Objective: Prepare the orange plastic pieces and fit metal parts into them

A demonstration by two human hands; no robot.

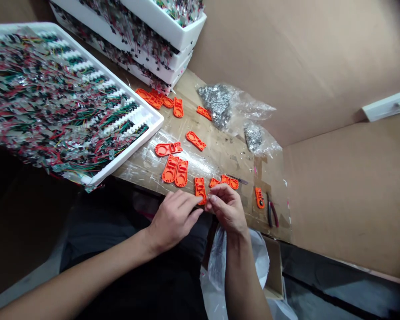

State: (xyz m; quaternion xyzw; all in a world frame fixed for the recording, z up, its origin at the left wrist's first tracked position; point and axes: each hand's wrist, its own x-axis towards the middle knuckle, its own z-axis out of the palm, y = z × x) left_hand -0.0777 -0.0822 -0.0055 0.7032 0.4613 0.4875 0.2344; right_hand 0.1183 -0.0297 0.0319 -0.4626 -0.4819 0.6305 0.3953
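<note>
Head view: orange piece point(200, 190) sits near the bench's point(220, 153) front edge, left hand point(173, 220) touching it with fingers point(195, 201) together. Right hand point(228, 209) pinches something too small to tell. Pliers point(271, 210) just right, open bench beyond, tray point(128, 149) well left.

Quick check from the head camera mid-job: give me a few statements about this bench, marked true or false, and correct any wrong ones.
The left hand holds pliers. False: its fingertips meet an orange plastic piece, and the red-handled pliers lie off to the right.
The clear bags hold orange pieces. False: the clear plastic bag holds grey metal bits.
A white tray of wired boards lies left of the hands. True.
A white plastic bag lies below the right hand. True.
</note>
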